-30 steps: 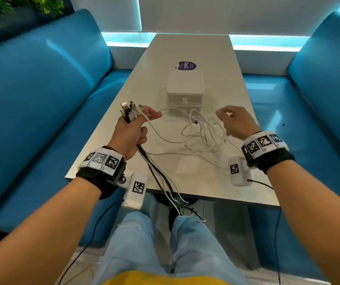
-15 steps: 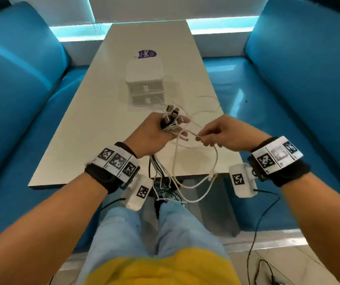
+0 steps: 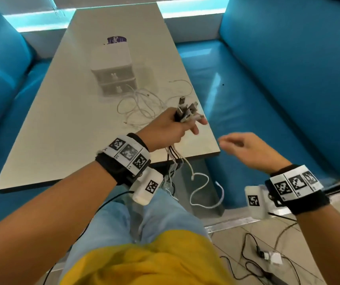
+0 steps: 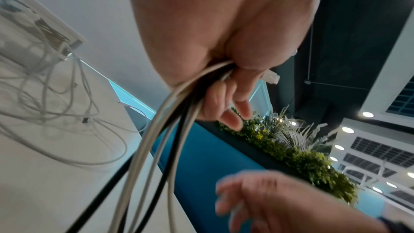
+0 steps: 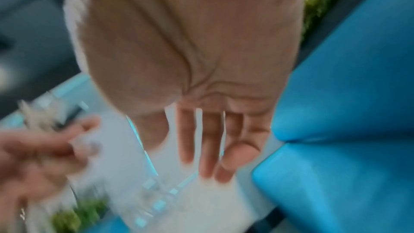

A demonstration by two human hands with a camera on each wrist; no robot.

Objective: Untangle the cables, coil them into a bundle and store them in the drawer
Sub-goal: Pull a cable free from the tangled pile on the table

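We judge that the task is in its early part. Our left hand [image 3: 166, 128] grips a bunch of cables [image 3: 177, 159] near their plug ends [image 3: 186, 112]; the plugs stick up above the fist, and the cords hang down from the hand, past the near edge of the desk [image 3: 66, 128], toward our knees. In the left wrist view the fingers [image 4: 226, 102] are curled around several white cords and at least 1 black cord, so this part is gathered at 1 end but not coiled.

Our right hand [image 3: 249, 150] is beside the left one, a little apart from it, with the fingers [image 5: 207, 141] straight and spread; it holds nothing (this view is blurred, but no cord lies in the palm).

More work is left than done, we think. A loose tangle of white cables [image 3: 142, 105] lies on the desk, between the left hand and the small white drawer unit [image 3: 113, 68], and it is not sorted yet. No bundle exists. The unit has 2 drawers, and both look closed, so a drawer must be opened before anything goes in. We cannot tell whether the desk cables are joined with the ones in the hand.
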